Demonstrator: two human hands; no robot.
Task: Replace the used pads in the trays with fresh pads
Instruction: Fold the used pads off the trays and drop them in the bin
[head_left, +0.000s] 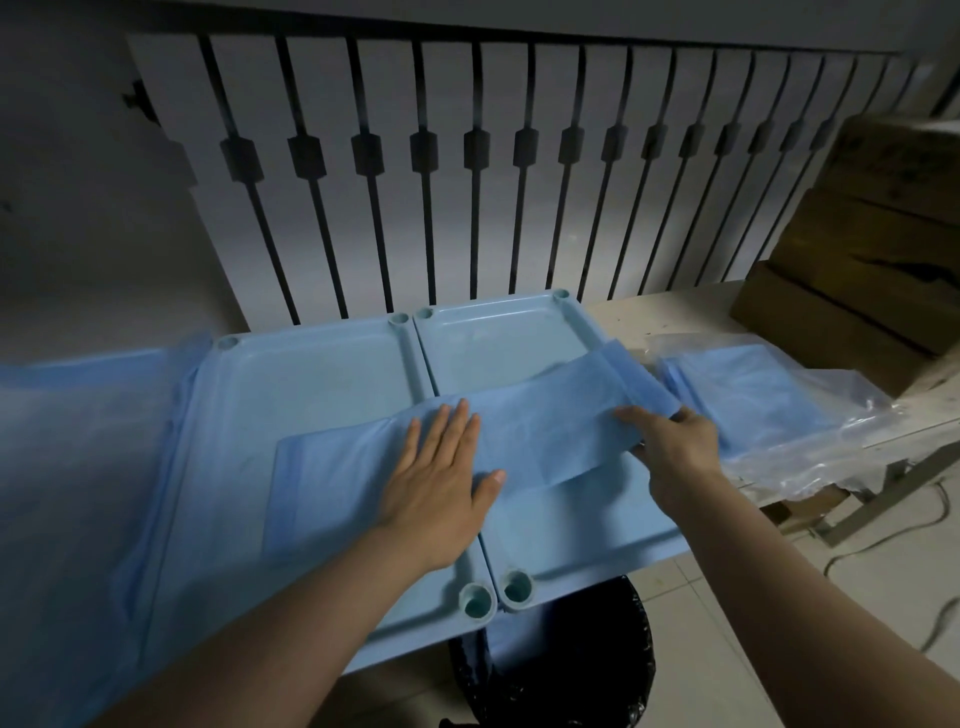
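A fresh pad (550, 415), part-unfolded, is laid across the seam betw. two light-blue trays, the left tray (311, 374) & the right tray (493, 338); bare floor is seen in both, so the used pads are judged already out; the left hand (441, 467) is spread flat, fingers straight, pressed on the pad's middle, prob. to anchor it; the pad's right edge is pinched by the right hand (675, 447), apparently so the fold can be drawn open; the pack of fresh pads (753, 395) is kept in clear wrap on the counter (665, 317), near the right hand for quick reach; a black-lined bin (571, 649) is set below the trays' front edge, likely for discards.
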